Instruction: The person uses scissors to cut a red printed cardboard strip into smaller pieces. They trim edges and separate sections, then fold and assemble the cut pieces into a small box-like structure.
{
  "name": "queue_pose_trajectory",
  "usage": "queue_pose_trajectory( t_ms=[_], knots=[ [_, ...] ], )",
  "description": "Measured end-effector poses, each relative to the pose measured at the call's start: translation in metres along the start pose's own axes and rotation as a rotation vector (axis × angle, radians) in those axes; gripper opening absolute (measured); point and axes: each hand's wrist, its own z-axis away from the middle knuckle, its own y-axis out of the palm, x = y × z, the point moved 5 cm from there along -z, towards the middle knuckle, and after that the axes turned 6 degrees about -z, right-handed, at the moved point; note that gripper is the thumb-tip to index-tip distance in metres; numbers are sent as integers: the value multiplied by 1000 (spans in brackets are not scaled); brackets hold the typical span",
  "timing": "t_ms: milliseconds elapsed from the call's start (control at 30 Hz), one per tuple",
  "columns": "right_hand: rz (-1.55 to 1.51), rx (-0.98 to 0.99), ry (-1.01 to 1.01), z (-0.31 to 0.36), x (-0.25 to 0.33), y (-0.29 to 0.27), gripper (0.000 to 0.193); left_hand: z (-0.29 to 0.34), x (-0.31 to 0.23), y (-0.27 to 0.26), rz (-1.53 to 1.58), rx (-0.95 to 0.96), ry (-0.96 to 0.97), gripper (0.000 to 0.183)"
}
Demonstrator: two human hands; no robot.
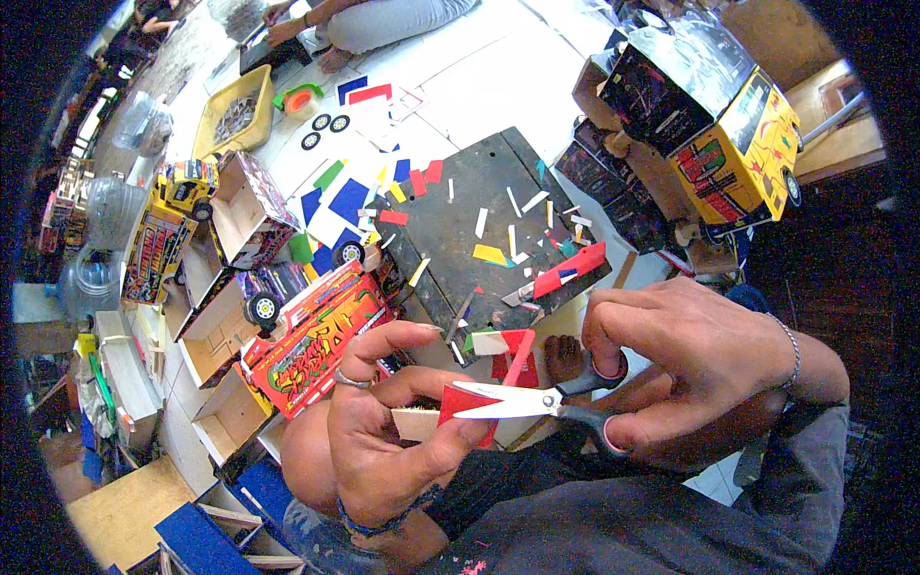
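Note:
My right hand [685, 369] has its thumb and fingers through the dark handles of a pair of scissors [525, 402]. Their silver blades are parted and point left, lying across a red sheet piece [462, 402]. Opposite, my left hand [379, 450] pinches that red piece together with a pale wooden piece [414, 423] between thumb and fingers; its index finger is raised. A bent red strip [520, 356] sticks up just beyond the blades, beside a small pale block with a green side [490, 342]. How these parts join is hard to make out.
Beyond my hands lies a dark board [446, 235] strewn with coloured scraps. Toy trucks stand around: a yellow one [733, 158] right, a red-sided one [316, 335] left. A yellow tub [208, 129] and three loose wheels [322, 123] are farther off. Another person's leg [398, 24] shows at the top.

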Motion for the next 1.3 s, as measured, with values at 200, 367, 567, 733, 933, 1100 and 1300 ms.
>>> queue_pose_trajectory(
  t_ms=[200,367,567,733,933,1100,1300],
  knots=[
    [-33,-2,-22,0,1,0,41,-1,0,0,-14,4,19,75],
    [-32,23,-17,1,0,0,44,0,-1,2,48,-3,66,73],
    [-39,12,1,2,0,0,45,-2,-1,3,29,22,35,72],
    [-17,25,11,1,1,-1,44,0,-3,3,87,18,24,72],
    [-54,25,53,2,-3,0,39,-2,-4,5,13,12,34,71],
    [-61,-122,122,4,-13,-11,41,-1,-7,5,-37,-31,13,68],
    [-526,-497,90,9,-31,-29,53,-2,-10,6,-19,-44,87,61]
  ],
)
